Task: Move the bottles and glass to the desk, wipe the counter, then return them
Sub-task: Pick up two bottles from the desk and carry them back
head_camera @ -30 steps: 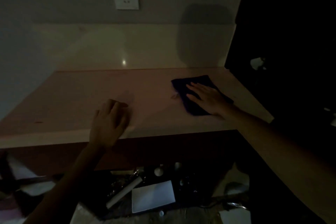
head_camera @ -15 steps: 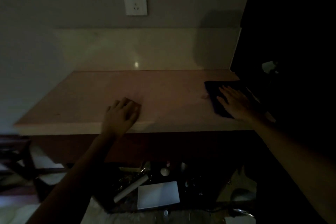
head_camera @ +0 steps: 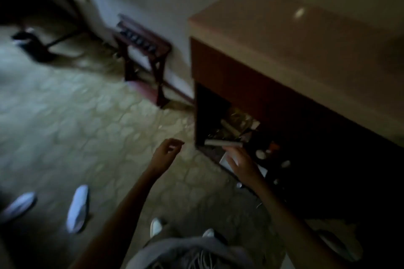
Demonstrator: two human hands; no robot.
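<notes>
Counter (head_camera: 301, 35): up and to the right of both hands, its pale top bare as far as the dim, blurred view shows – no bottles or glass on it that I can see
Bottles and glass: not in sight; the desk they should be on isn't clearly visible either, so I can't say which way they lie from the hands
Left hand (head_camera: 165, 155): out over the patterned floor (head_camera: 76, 120), fingers loosely curled, holding nothing, touching nothing
Right hand (head_camera: 240, 162): lower right of the other, in front of the dark opening under the counter where clutter lies; fingers spread and relaxed – the wiping cloth isn't in it as far as I can tell
Nearer hand: the right one is closer to the counter; the two hands are apart
Step, as I judge it: wiping looks done, and the fetch of the bottles and glass comes next
Also there: a wooden luggage rack (head_camera: 142, 50) by the wall, white slippers (head_camera: 77, 207) on the floor
</notes>
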